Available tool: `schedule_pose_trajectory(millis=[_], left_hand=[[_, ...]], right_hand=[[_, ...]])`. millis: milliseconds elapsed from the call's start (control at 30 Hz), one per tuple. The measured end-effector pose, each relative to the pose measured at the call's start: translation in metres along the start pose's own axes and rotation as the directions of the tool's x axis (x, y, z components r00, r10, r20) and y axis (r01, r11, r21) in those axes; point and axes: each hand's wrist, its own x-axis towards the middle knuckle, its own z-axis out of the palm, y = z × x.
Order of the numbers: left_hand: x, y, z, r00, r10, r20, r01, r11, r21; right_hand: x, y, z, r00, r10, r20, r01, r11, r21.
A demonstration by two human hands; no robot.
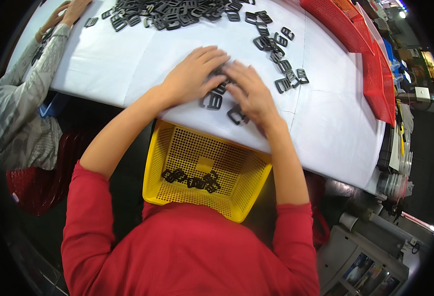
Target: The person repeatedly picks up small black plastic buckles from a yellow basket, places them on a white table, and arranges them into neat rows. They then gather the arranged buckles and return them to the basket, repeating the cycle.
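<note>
My left hand [193, 74] and my right hand [249, 92] lie flat, fingers together, on a small cluster of black plastic buckles [216, 100] on the white table cover [128, 64], close to its near edge. The fingers press down over the buckles rather than close around any single one. A yellow mesh basket [157, 163] sits on my lap just under the table edge, with several black buckles [192, 180] in its bottom.
A large heap of black buckles [172, 12] lies at the far side, and a loose trail of buckles [281, 59] runs right. Red mesh baskets [374, 64] stand at the right edge. Another person's hands [64, 15] work at the far left.
</note>
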Motion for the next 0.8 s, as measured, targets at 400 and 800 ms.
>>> schedule_pose_trajectory(millis=[400, 800], left_hand=[[-0.072, 0.078, -0.038, 0.965, -0.149, 0.215, 0.256, 0.705, -0.662], [-0.018, 0.04, -0.018, 0.935, -0.34, -0.1, 0.226, 0.79, -0.57]], right_hand=[[-0.073, -0.051, -0.029, 0.984, 0.165, -0.061, -0.113, 0.859, 0.499], [0.047, 0.079, -0.011, 0.939, 0.137, -0.314, -0.18, 0.977, -0.112]])
